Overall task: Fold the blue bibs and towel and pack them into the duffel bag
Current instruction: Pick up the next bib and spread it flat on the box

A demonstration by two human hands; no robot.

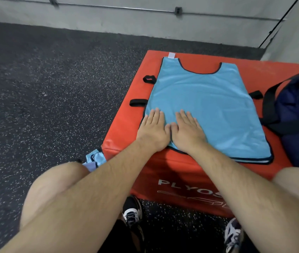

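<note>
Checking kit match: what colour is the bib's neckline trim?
Dark navy trim on the light blue bib; head view.

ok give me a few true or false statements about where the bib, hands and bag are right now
1. The light blue fabric bib with dark trim lies spread on the red padded plyo box. True.
2. The left hand and right hand press flat on the bib, side by side. True.
3. The navy duffel bag sits left of the box. False: it is at the box's right side.
4. The bib is folded in half. False: it lies unfolded, neckline showing.
</note>
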